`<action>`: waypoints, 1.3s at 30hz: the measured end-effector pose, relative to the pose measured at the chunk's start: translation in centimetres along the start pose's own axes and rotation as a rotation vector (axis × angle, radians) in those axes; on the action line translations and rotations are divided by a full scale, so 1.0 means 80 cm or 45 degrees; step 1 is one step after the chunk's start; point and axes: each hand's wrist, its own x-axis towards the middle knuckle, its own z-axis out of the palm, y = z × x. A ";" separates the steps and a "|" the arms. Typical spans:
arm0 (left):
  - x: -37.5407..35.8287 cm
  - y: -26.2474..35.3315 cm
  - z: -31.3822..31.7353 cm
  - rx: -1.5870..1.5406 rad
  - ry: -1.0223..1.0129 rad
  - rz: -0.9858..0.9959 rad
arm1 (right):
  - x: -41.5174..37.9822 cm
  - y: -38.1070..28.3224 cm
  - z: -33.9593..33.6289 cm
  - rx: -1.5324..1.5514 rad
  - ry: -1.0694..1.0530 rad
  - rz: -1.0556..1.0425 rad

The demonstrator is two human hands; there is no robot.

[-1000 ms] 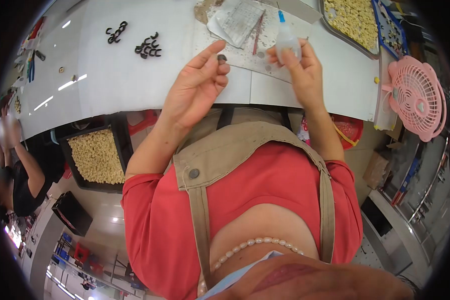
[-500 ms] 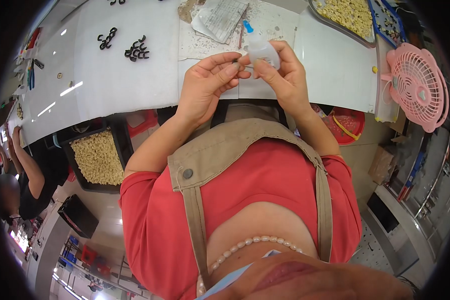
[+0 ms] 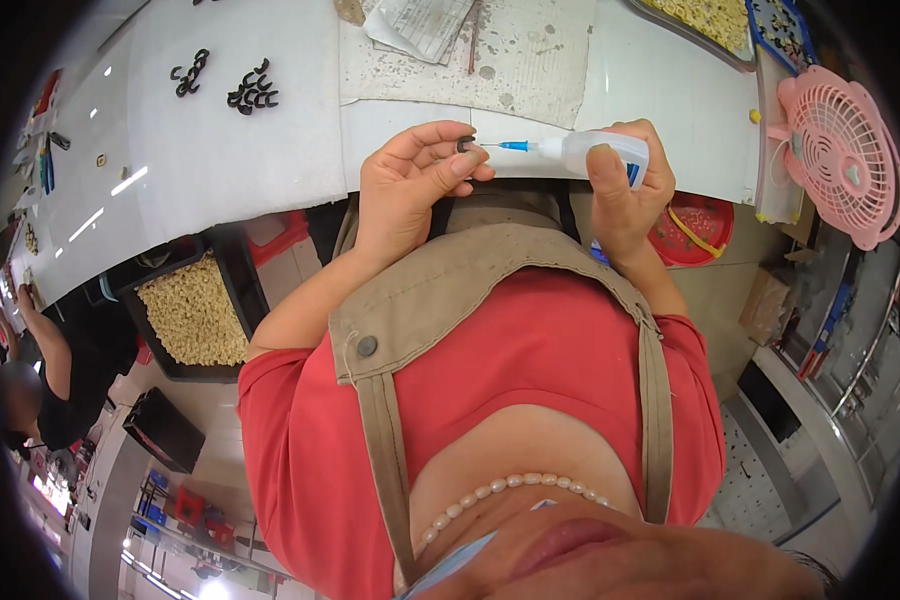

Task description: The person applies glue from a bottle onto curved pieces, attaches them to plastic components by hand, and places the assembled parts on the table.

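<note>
Right hand (image 3: 628, 205): grips bottle (image 3: 578, 150) | blue marking (image 3: 632, 174): illegible | printed paper (image 3: 428, 26): illegible

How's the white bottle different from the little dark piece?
The white bottle is much bigger than the dark piece. The bottle has a blue tip; the piece looks dark. The bottle lies sideways in the right hand, while the piece is pinched in the left hand. Both are held.
</note>
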 end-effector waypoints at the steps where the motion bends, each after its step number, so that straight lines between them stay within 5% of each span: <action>1: 0.000 0.001 0.001 -0.009 0.006 0.000 | -0.001 0.000 0.001 -0.056 -0.005 -0.052; 12: -0.001 0.005 0.000 -0.076 0.011 -0.008 | 0.004 0.001 0.018 -0.263 -0.072 -0.400; 39: 0.000 0.001 0.008 -0.043 0.039 -0.005 | 0.003 0.006 0.013 -0.242 -0.008 -0.376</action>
